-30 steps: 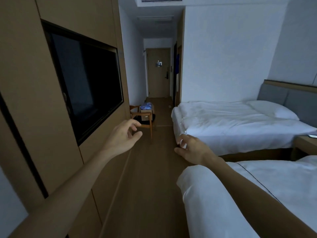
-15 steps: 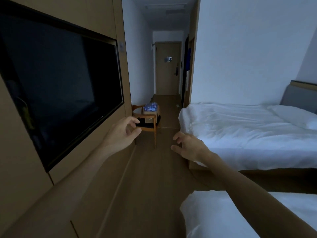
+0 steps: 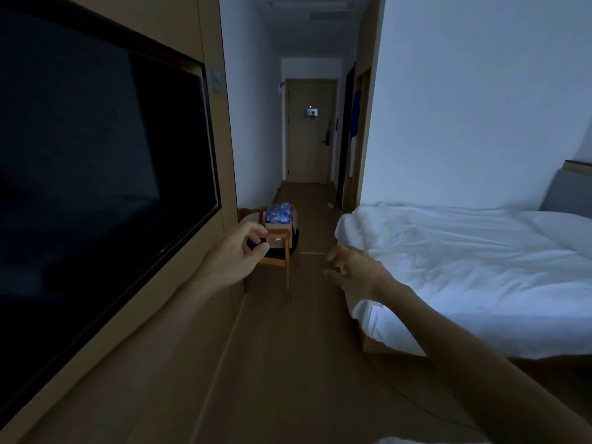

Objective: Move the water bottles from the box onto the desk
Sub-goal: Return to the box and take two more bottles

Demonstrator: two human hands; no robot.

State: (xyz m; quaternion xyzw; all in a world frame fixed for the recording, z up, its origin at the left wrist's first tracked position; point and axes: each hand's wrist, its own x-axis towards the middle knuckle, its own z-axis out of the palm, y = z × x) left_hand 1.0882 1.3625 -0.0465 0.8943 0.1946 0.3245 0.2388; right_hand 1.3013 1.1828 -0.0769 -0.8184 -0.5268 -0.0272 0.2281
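Both arms reach out in front of the person, bare, and both hands are empty. The left hand [image 3: 235,253] floats beside the wall panel with its fingers loosely curled, thumb and forefinger close to each other but not pinching anything. The right hand [image 3: 355,270] hangs over the floor [image 3: 288,363] near the corner of the bed [image 3: 464,270], fingers spread a bit and relaxed, touching nothing. On the left a big dark TV [image 3: 96,174] sits flush in the wood wall. The bed on the right has rumpled white sheets and a pillow [image 3: 557,225] up by the headboard. A little further on, just past the left hand, there's a wooden chair [image 3: 282,248] against the wall, and a cardboard box [image 3: 278,224] sits on its seat, packed with water bottles [image 3: 278,213] whose tops look blue-ish in the dim light; can't really count them from here. The box is well apart from both hands. Beyond that the hallway runs down to a closed door [image 3: 309,129] with a small sign on it.
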